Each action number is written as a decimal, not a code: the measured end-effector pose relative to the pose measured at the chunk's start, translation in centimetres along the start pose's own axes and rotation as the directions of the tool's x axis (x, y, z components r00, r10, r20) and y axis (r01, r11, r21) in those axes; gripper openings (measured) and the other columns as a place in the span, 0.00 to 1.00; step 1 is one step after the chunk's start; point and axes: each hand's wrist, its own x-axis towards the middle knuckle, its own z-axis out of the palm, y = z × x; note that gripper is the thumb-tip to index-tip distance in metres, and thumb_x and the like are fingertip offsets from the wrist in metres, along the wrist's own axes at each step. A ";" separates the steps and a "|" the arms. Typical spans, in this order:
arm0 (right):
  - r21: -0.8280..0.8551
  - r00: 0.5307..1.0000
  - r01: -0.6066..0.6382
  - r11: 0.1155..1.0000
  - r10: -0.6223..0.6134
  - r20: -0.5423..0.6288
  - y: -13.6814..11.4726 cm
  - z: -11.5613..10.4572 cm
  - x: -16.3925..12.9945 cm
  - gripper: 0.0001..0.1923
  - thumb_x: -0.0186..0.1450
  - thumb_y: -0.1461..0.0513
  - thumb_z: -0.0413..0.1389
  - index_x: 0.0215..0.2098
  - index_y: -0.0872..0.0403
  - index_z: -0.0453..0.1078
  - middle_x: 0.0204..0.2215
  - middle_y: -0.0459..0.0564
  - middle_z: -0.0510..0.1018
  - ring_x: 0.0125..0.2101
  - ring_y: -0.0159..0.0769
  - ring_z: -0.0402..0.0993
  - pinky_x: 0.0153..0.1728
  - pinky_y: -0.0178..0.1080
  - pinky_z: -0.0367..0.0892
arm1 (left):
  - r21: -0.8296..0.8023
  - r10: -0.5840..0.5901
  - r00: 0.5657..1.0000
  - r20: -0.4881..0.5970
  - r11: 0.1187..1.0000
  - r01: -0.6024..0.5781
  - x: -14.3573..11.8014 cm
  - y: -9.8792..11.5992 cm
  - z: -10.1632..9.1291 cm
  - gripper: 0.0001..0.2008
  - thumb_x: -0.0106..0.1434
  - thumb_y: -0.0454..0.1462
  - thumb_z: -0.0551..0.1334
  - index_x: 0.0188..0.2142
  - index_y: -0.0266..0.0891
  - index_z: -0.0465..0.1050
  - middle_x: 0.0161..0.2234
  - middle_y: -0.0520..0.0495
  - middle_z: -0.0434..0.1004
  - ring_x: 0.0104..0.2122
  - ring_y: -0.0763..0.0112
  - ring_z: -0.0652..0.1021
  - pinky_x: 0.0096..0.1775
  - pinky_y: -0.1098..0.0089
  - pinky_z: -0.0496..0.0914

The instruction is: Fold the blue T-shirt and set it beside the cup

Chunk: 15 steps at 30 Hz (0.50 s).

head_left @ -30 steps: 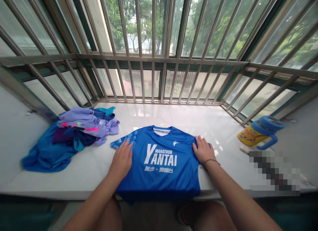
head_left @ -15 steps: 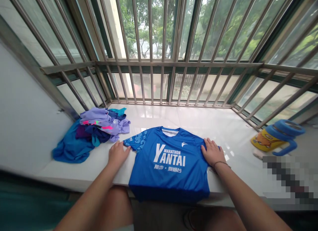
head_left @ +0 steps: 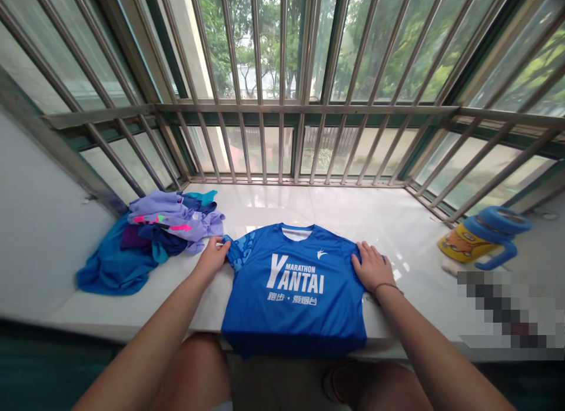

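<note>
A blue T-shirt [head_left: 295, 317] with white "Marathon Yantai" lettering lies front up on the white sill, its lower part hanging over the near edge. My left hand [head_left: 212, 257] pinches the end of its patterned sleeve, at the shirt's left side. On the other sleeve rests my right hand [head_left: 372, 267], palm down with the fingers stretched out; that sleeve is mostly hidden beneath it. A cord circles my right wrist.
A heap of crumpled clothes [head_left: 154, 231], blue, purple and lilac, lies left on the sill [head_left: 344, 205]. At the right stands a blue and yellow mug [head_left: 470, 240] with a handle, beside a blurred-out patch. Metal bars [head_left: 282, 110] enclose the sill before the windows.
My left hand has closed on the sleeve end and lifted it slightly, moving it away from me. My right hand stays flat on the other sleeve. The view has shifted a little.
</note>
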 end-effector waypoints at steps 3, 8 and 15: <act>0.004 1.000 0.000 1.000 0.000 0.000 0.0 0.0 0.0 0.37 0.81 0.47 0.37 0.82 0.51 0.55 0.81 0.52 0.56 0.79 0.50 0.51 0.77 0.61 0.50 | 0.125 -0.028 0.999 -0.018 0.992 0.030 -0.4 -0.5 -0.8 0.25 0.70 0.51 0.65 0.58 0.42 0.66 0.37 0.45 0.85 0.35 0.54 0.87 0.35 0.63 0.77; 0.018 1.000 0.012 1.000 -0.012 -0.003 0.2 0.2 0.1 0.37 0.81 0.47 0.37 0.82 0.50 0.56 0.81 0.53 0.56 0.79 0.51 0.51 0.76 0.62 0.50 | 0.584 -0.023 0.999 -0.022 0.811 0.032 -0.4 -0.8 -3.0 0.28 0.67 0.48 0.67 0.62 0.38 0.67 0.48 0.33 0.86 0.50 0.42 0.86 0.47 0.57 0.77; 0.009 1.000 -0.005 1.000 0.005 0.001 0.0 0.0 0.0 0.37 0.81 0.47 0.37 0.82 0.50 0.56 0.81 0.53 0.56 0.79 0.50 0.51 0.77 0.61 0.49 | 0.788 0.170 0.985 -0.040 0.612 -0.073 -3.2 1.4 -3.0 0.22 0.74 0.33 0.53 0.64 0.34 0.72 0.57 0.24 0.80 0.51 0.39 0.84 0.50 0.50 0.78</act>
